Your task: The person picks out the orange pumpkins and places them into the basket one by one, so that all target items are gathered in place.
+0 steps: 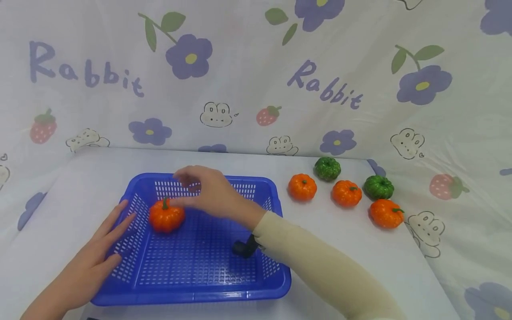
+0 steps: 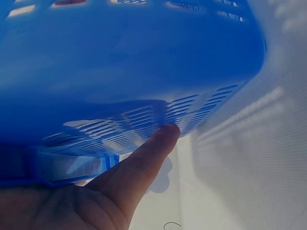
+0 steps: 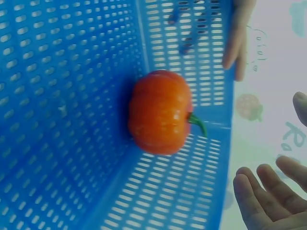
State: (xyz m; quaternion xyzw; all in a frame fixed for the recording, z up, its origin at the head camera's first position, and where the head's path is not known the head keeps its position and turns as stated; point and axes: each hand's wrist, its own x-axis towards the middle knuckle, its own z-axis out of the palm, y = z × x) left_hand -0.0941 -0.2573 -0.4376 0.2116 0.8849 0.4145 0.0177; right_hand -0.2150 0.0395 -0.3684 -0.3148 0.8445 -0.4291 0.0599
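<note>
A small orange pumpkin [image 1: 166, 217] with a green stem rests in the far left corner of a blue plastic basket [image 1: 192, 297]. My right hand [image 1: 210, 191] hovers above the basket, its fingers spread and loosely bent with nothing between them. In the right wrist view, the fingers [image 3: 268, 191] stand apart from the pumpkin [image 3: 160, 112]. At the basket's left side, my left hand [image 1: 94, 260] lies with straight fingers against the rim. The left wrist view shows the thumb [image 2: 148, 158] at the slotted outer wall of the basket [image 2: 120, 62].
To the right of the basket stand several small pumpkins on the white table [image 1: 332, 249]: orange ones [image 1: 302, 187] and green ones [image 1: 327, 169]. A black device [image 1: 245, 246] shows under the right wrist. A printed cloth [image 1: 248, 80] hangs behind the table.
</note>
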